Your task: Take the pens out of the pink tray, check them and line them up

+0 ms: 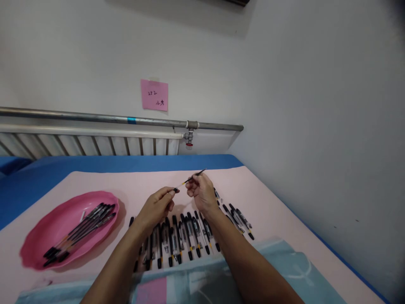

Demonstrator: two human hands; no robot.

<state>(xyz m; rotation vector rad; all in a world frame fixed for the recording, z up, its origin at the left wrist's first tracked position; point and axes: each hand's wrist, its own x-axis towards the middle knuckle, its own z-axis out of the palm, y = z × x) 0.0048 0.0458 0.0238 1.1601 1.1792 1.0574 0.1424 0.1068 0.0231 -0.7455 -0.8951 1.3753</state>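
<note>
My right hand [201, 191] pinches a thin pen refill [190, 179], dark at its upper right end, with a yellow band and a clear stretch toward the lower left. At that lower end, the fingertips of my left hand [160, 202] are closed on a small black pen piece [176, 190]; whether it is joined to the refill I cannot tell. Below both hands lies a row of several pen bodies and parts [190, 232] with black ends, partly hidden by my forearms. More pens [236, 215] lie to the right of my right wrist.
A pink oval dish [104, 195] on the left holds several pens [85, 228] and a small white piece. Pale pink sheeting [133, 181] covers the blue-edged table. A blue patterned cloth [278, 261] lies along the near side. A radiator [120, 143] and pipe [158, 121] run behind.
</note>
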